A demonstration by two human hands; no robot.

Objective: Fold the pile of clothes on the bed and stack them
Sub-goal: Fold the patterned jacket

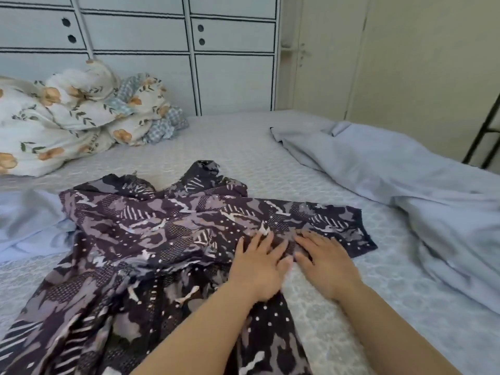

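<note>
Garment: a dark purple patterned dress [151, 239] lies spread, rumpled, across the bed [243, 147].
Left hand [257, 269]: flat, fingers straight, pressing the dress.
Right hand [324, 263]: flat beside it, fingertips on the dress edge.
Background: floral duvet [62, 117], pale blue sheet [405, 185].

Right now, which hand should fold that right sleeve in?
Right hand, probably. It lies flat on the dress beside the sleeve; the left hand sits farther in and would have to cross over.
</note>
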